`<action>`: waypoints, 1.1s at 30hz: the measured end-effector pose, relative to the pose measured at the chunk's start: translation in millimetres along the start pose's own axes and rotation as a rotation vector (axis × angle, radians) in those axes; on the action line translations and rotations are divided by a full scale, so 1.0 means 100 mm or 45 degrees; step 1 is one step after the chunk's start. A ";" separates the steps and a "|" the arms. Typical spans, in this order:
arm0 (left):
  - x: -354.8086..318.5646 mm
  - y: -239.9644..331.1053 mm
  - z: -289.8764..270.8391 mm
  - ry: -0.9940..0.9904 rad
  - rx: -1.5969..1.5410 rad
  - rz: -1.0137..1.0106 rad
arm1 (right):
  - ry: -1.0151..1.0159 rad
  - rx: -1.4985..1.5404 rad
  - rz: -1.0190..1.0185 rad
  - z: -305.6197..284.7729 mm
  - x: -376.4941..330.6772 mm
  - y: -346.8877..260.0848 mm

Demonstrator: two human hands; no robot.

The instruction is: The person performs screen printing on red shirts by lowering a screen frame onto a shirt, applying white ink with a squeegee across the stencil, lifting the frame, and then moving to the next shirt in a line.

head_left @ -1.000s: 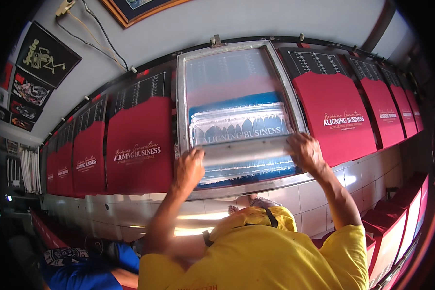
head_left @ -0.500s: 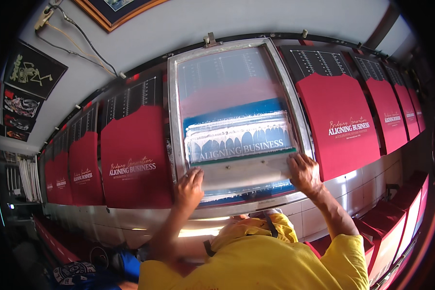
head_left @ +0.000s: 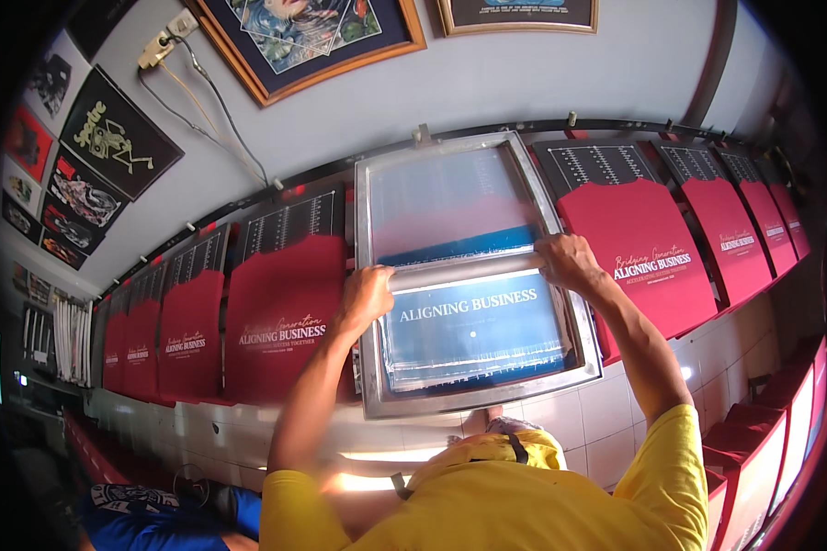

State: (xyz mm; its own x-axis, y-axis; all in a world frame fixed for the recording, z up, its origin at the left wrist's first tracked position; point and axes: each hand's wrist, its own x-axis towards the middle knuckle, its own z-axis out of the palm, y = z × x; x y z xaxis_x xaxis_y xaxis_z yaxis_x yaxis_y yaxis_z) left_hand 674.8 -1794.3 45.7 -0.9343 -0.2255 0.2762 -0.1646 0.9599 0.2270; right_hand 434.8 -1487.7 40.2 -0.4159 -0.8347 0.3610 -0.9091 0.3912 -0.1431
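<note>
A silver-framed printing screen point(head_left: 487, 398) lies over a pallet in the middle, with a red shirt showing faintly through its mesh. Across the screen, a little beyond its middle, stretches a wide squeegee point(head_left: 469, 268). My left hand point(head_left: 368, 296) grips the squeegee's left end, and my right hand point(head_left: 568, 262) has its fingers closed round the right end. Below the squeegee, white lettering shows on the blue stencil point(head_left: 473, 321). White ink smears line the stencil's near part. The squeegee's blade edge cannot be made out.
Red shirts on black pallets stand in a row, including one on the left point(head_left: 285, 303) and one on the right point(head_left: 629, 230). Framed pictures point(head_left: 340, 64) and a power socket point(head_left: 161, 50) are on the wall. A person in blue point(head_left: 147, 514) is at lower left.
Both hands have carried the squeegee away from me, from the screen's near part to beyond the lettering. The ink streaks over the lettering are gone. My view has tilted upward.
</note>
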 end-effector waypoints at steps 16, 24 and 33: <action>-1.78 0.79 0.20 0.088 0.053 0.031 | 0.201 0.019 -0.018 0.06 -1.76 -0.90; -2.18 0.92 0.43 -0.127 0.201 -0.012 | 0.003 0.013 -0.019 0.13 -2.12 -1.06; -2.18 0.77 0.11 -0.031 -0.236 -0.113 | 0.155 0.323 0.298 0.04 -2.03 -0.93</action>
State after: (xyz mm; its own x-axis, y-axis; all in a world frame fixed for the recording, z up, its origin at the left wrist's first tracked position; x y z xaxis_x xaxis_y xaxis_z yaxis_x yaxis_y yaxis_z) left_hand 862.0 -1669.2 -6.8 -0.9264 -0.3014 0.2257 -0.1875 0.8890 0.4177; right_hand 603.4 -1356.2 -23.2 -0.6213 -0.6759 0.3964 -0.7727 0.4446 -0.4531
